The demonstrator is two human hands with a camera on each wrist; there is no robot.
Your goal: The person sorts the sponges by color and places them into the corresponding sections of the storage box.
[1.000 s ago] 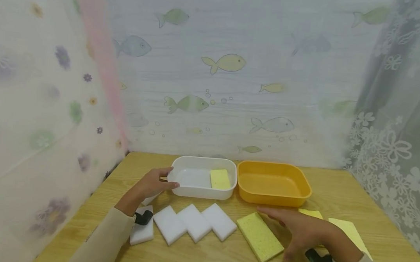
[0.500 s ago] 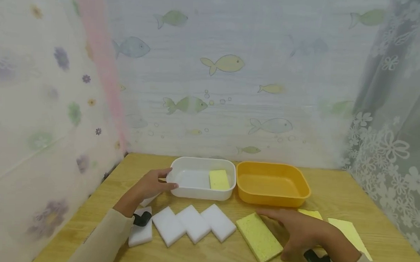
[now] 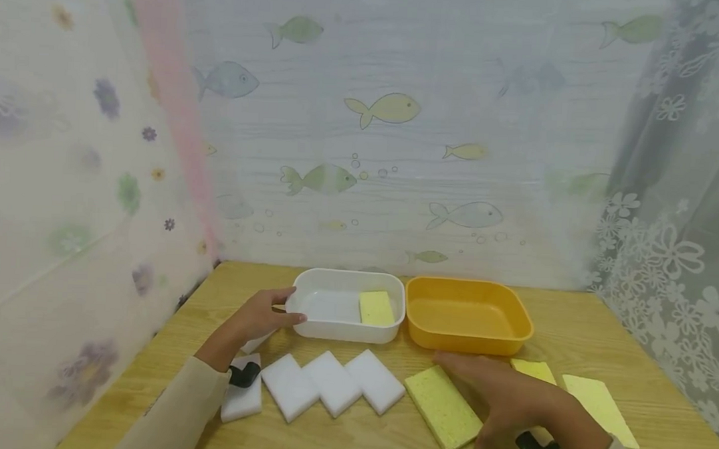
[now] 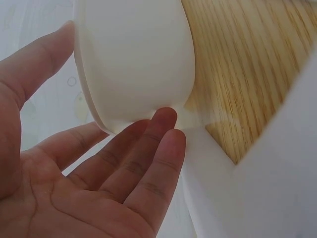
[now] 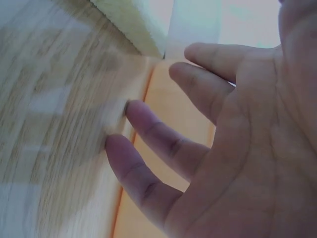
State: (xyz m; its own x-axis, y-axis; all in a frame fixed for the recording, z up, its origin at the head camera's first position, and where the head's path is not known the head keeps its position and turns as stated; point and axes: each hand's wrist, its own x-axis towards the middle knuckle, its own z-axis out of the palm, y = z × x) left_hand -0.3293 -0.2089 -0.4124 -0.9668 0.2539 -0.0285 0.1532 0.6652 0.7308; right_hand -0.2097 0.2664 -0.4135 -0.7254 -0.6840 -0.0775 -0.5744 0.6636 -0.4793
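Note:
My left hand (image 3: 265, 314) rests on the left end of the white basin (image 3: 337, 331), its thumb and fingertips touching the rim and outer wall. In the left wrist view those fingers (image 4: 166, 144) lie fairly straight against the wall. A yellow sponge (image 3: 376, 307) lies inside that basin, at its right side. My right hand (image 3: 505, 398) hovers beside another yellow sponge (image 3: 444, 409) on the table, thumb and fingers spread along its right side. In the right wrist view the palm holds nothing, and the sponge's edge (image 5: 138, 20) shows above the fingertips.
An orange basin (image 3: 465, 339) stands right of the white one. Several white sponges (image 3: 331, 384) lie in front, one partly under the left wrist. More yellow sponges (image 3: 601, 409) lie beyond the right hand. Patterned curtains (image 3: 369, 151) enclose the table (image 3: 350, 445).
My right hand has shifted slightly left, closer over the yellow sponge's right side. The left hand stays on the white basin.

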